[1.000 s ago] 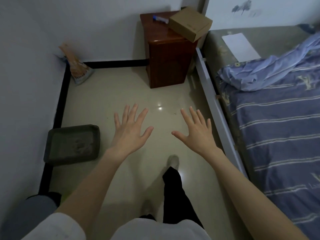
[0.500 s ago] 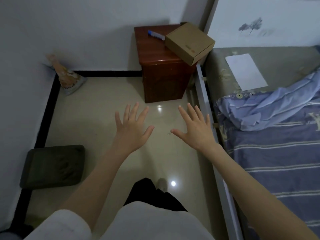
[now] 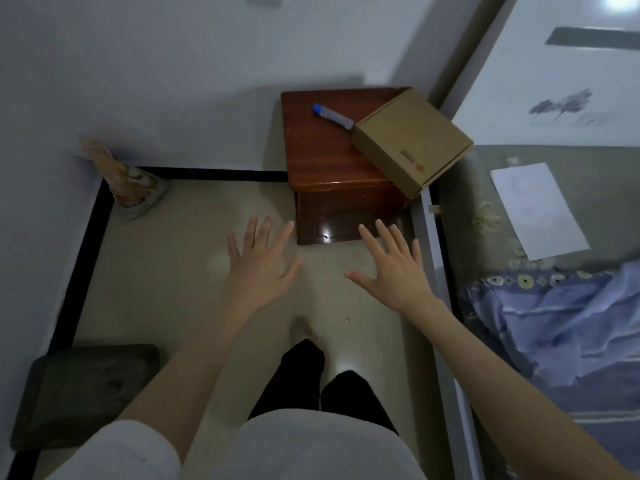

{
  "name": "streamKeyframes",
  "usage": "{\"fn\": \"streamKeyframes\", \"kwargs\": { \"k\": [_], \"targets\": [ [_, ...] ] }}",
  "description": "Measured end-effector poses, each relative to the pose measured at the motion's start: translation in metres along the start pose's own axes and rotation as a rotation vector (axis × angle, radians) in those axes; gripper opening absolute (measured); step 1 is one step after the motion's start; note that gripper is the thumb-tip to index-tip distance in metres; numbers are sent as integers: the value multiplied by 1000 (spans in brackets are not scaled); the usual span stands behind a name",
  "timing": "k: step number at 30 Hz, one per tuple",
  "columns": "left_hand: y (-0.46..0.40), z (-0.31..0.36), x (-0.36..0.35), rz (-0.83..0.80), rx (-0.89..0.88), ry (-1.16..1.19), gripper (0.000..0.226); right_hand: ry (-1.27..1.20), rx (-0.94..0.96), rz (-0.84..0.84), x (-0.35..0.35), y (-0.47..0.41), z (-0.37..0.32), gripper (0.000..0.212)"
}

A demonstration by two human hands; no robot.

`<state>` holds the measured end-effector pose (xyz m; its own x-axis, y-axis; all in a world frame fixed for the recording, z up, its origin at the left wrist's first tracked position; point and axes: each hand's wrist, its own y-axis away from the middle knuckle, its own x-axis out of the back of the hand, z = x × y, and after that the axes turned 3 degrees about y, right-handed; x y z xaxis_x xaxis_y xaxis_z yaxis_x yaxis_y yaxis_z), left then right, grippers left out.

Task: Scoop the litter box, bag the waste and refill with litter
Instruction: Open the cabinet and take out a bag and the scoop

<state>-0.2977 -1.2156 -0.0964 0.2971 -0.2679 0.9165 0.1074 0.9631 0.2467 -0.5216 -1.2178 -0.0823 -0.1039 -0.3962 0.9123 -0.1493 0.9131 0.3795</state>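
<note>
A dark grey litter box (image 3: 86, 393) lies on the tiled floor at the lower left, against the wall, with grey litter inside. An orange and grey litter bag (image 3: 130, 183) leans in the far left corner. My left hand (image 3: 261, 265) hovers palm down over the floor, fingers spread, holding nothing. My right hand (image 3: 391, 268) hovers beside it in the same way, also empty. Both hands are well to the right of the litter box and short of the bag. No scoop or waste bag shows.
A dark wooden nightstand (image 3: 332, 168) stands ahead, with a blue-capped marker (image 3: 332, 116) and a cardboard box (image 3: 412, 142) on top. A bed (image 3: 554, 306) with a white frame, blue bedding and a sheet of paper (image 3: 538, 209) fills the right side. My legs stand below.
I have stepped forward: the nightstand and litter bag are nearer and the litter box has slid toward the lower left. Both hands stay spread and empty.
</note>
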Motion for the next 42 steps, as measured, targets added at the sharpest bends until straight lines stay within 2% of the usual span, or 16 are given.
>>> {"fn": "streamKeyframes", "kwargs": {
  "k": [5, 9, 14, 21, 26, 29, 34, 38, 42],
  "targets": [
    [-64, -17, 7, -59, 19, -20, 77, 17, 16, -61, 13, -71, 2, 81],
    [-114, -27, -15, -168, 88, 68, 67, 68, 51, -100, 6, -136, 9, 80],
    [-179, -40, -79, -302, 228, 159, 72, 121, 119, -81, -28, -235, 21, 76],
    [-250, -62, -181, -347, 380, 445, 84, 242, 210, 51, -98, -331, 39, 71],
    [-288, -74, -230, -340, 467, 874, 98, 373, 253, 361, -148, -348, 59, 72],
    [-300, -81, -246, -349, 529, 1046, 99, 362, 270, 478, -158, -353, 62, 72],
    [-313, -84, -259, -362, 489, 1128, 94, 374, 269, 533, -164, -356, 62, 71],
    [-320, -81, -263, -287, 461, 1207, 89, 352, 264, 552, -165, -358, 62, 71],
    [-320, -85, -269, -217, 423, 1189, 84, 354, 264, 574, -167, -359, 62, 71]
  ]
}}
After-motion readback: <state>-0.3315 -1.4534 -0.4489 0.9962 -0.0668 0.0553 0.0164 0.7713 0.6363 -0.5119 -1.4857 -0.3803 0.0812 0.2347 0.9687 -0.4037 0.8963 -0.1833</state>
